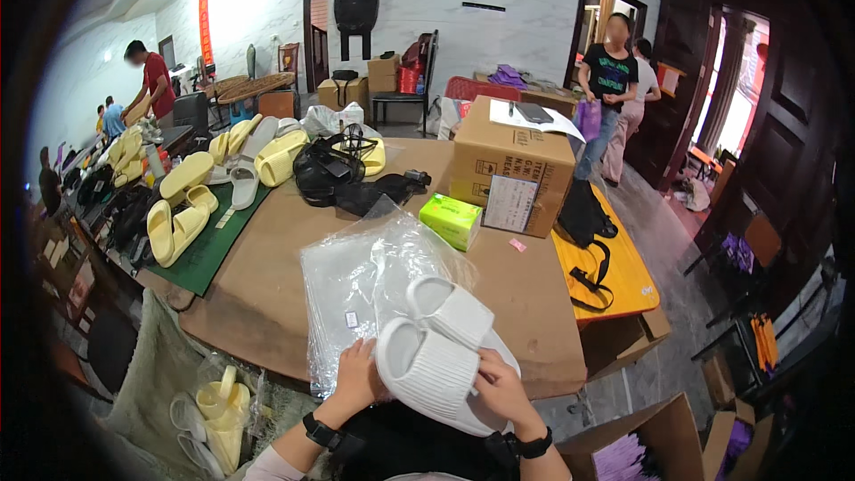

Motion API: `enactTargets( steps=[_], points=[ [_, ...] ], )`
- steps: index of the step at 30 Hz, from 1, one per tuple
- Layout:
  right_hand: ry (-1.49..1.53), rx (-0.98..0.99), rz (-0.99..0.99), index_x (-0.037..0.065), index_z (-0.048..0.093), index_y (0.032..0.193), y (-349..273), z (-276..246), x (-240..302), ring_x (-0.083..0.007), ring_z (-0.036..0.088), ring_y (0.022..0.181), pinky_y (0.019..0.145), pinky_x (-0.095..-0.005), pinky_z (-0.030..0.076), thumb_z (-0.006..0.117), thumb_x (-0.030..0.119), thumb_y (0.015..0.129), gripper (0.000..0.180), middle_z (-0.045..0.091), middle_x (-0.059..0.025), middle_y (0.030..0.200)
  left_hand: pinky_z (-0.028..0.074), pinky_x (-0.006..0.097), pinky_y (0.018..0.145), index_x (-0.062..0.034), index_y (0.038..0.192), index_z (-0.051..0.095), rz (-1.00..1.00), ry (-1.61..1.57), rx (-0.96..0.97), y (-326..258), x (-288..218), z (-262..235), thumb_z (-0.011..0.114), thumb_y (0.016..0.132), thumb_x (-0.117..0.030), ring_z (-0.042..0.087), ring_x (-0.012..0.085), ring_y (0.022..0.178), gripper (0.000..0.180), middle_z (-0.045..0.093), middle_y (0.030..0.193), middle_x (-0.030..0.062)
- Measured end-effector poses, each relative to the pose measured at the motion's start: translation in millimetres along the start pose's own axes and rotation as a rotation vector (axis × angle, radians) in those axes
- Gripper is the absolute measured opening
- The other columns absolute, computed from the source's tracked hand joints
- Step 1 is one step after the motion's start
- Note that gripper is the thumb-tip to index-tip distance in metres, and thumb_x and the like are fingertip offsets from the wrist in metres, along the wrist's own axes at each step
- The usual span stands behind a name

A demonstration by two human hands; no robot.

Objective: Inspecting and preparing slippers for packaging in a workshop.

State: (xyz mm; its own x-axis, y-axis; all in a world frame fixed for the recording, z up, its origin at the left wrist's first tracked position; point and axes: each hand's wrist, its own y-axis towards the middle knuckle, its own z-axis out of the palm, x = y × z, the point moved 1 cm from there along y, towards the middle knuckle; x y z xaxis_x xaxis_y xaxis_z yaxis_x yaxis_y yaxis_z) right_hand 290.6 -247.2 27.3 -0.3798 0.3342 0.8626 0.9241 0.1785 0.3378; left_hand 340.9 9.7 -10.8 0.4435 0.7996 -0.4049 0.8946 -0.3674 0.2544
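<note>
A person's left hand (354, 380) and right hand (500, 389) each grip a side of a pair of white slippers (438, 346) held at the near edge of a cardboard-covered table (267, 276), over a stack of clear plastic bags (356, 281), near a green box (451, 219).

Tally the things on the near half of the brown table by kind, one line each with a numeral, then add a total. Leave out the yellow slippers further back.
White slippers, held in both hands: 2
Stack of clear plastic bags: 1
Green box: 1
Large cardboard box: 1
Total: 5
</note>
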Motion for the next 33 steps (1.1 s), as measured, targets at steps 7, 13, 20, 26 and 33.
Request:
enactTargets(
  steps=[7, 13, 20, 26, 33],
  points=[
    [0.279, -0.216, 0.089, -0.004, 0.059, 0.114, -18, -27, 6, -0.0268, 0.045, 0.119, 0.099, -0.0331, 0.035, 0.058, 0.0, 0.082, 0.032, 0.049, -0.0168, 0.129, 0.032, 0.052, 0.098, -0.0031, 0.104, 0.064, 0.002, 0.143, -0.11, 2, -7, -1, 0.07, 0.07, -0.029, 0.047, 0.0402, 0.116, 0.043, 0.053, 0.12, 0.02],
    [0.021, 0.341, 0.007, 0.0, 0.058, 0.115, -21, -27, 14, -0.0311, 0.041, 0.121, 0.102, -0.0372, 0.031, 0.058, 0.007, 0.082, 0.034, 0.048, -0.0167, 0.129, 0.041, 0.041, 0.081, -0.0051, 0.113, 0.057, 0.127, 0.082, -0.058, 2, 0, 20, 0.065, 0.07, -0.03, 0.054, 0.0292, 0.099, 0.05, 0.057, 0.104, 0.013],
    [0.072, 0.636, -0.053, 0.0, 0.053, 0.123, -25, -18, 22, -0.0304, 0.038, 0.125, 0.105, -0.0381, 0.027, 0.055, 0.01, 0.088, 0.036, 0.044, -0.0158, 0.134, 0.04, 0.041, 0.086, -0.0051, 0.094, 0.063, -0.109, -0.742, -0.205, -8, 22, 52, 0.08, 0.053, -0.033, 0.051, 0.0344, 0.095, 0.052, 0.058, 0.092, 0.0139],
    [0.04, 0.603, -0.091, 0.001, 0.051, 0.122, -28, -22, 28, -0.0317, 0.039, 0.121, 0.103, -0.0376, 0.029, 0.054, 0.012, 0.089, 0.035, 0.045, -0.0171, 0.129, 0.037, 0.041, 0.077, -0.0096, 0.096, 0.064, 0.058, -0.25, -0.074, -2, 11, 38, 0.077, 0.056, -0.039, 0.049, 0.029, 0.089, 0.052, 0.056, 0.09, 0.0109],
    [0.017, 0.509, -0.21, 0.0, 0.053, 0.106, -28, -18, 48, -0.0346, 0.046, 0.106, 0.092, -0.0398, 0.037, 0.051, 0.014, 0.089, 0.023, 0.049, -0.0189, 0.112, 0.039, 0.042, 0.078, -0.0039, 0.097, 0.062, -0.024, -0.711, -0.345, -23, 32, 78, 0.081, 0.051, -0.042, 0.051, 0.033, 0.087, 0.063, 0.057, 0.09, 0.0129]
  ],
)
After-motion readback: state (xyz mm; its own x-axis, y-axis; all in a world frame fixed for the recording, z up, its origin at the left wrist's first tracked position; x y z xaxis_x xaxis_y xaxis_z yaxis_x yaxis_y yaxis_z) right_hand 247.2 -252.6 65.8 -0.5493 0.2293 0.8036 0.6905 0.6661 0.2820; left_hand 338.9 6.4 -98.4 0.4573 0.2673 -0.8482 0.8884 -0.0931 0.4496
